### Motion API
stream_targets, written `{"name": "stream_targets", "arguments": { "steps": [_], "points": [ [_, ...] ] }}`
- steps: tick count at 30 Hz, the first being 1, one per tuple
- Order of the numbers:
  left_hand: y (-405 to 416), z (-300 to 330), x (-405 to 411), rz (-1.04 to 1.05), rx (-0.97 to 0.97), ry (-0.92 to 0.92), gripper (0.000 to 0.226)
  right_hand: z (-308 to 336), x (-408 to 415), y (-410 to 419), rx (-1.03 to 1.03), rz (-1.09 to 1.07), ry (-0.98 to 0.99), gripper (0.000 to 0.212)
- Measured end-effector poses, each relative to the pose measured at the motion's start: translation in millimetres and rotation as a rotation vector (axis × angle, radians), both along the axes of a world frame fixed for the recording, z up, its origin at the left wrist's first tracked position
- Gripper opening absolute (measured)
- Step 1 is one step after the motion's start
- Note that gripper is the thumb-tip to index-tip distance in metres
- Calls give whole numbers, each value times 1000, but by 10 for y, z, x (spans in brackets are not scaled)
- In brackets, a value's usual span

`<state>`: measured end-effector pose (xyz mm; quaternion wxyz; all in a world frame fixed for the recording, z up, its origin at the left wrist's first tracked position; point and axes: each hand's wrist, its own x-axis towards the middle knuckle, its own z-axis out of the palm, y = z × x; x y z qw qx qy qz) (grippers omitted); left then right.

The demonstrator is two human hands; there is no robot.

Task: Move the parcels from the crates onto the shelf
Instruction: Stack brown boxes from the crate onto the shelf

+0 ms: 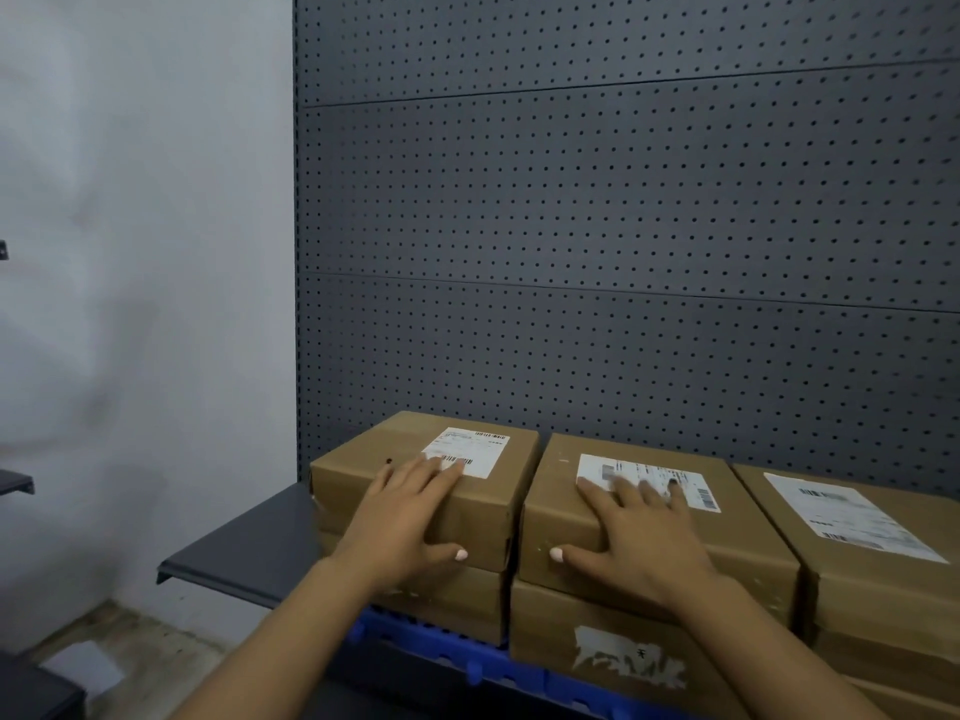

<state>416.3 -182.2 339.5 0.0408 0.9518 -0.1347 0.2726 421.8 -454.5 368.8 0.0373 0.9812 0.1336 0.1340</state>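
I saw the grey shelf (234, 543) already carrying three two-high stacks of parcels, bare only at its left end. A blue crate (457, 652) edge showed below; its contents were hidden. My left hand (410, 522) lay flat, fingers spread, on the left parcel (483, 517), my right hand (639, 537) likewise on the middle parcel (737, 517), neither gripping.

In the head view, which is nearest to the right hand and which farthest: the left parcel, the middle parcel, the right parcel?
From the right hand:
1. middle parcel, directly under the hand, touched by it.
2. left parcel, just to the hand's left, under the left hand.
3. right parcel, at the frame's right edge.
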Motion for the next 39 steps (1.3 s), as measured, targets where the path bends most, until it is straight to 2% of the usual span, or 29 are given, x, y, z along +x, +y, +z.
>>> {"name": "stream_targets", "arguments": {
  "steps": [2, 6, 10, 16, 20, 26, 31, 39],
  "points": [
    [164, -121, -161, 3, -57, -54, 91, 39, -78, 62, -19, 20, -59, 110],
    [543, -436, -401, 104, -164, -27, 94, 103, -172, 438, -34, 192, -220, 88],
    [791, -707, -442, 185, -326, 96, 109, 78, -76, 919, -108, 279, -165, 87],
    [931, -1014, -257, 215, -497, 286, 126, 5, 251, 1143, -173, 206, -59, 97],
    [864, -1079, -110, 188, -610, 314, 133, -1, 346, 1156, -205, 208, -80, 92],
    [807, -1174, 41, 199, -927, 362, 148, 1, 378, 1131, -201, 220, -79, 88],
    [790, -1207, 36, 221, -1070, 292, 141, 21, 348, 1162, -233, 229, -98, 88],
    [913, -1229, -103, 234, -1047, 262, 125, -6, 178, 1214, -231, 254, -147, 88]
  ]
}}
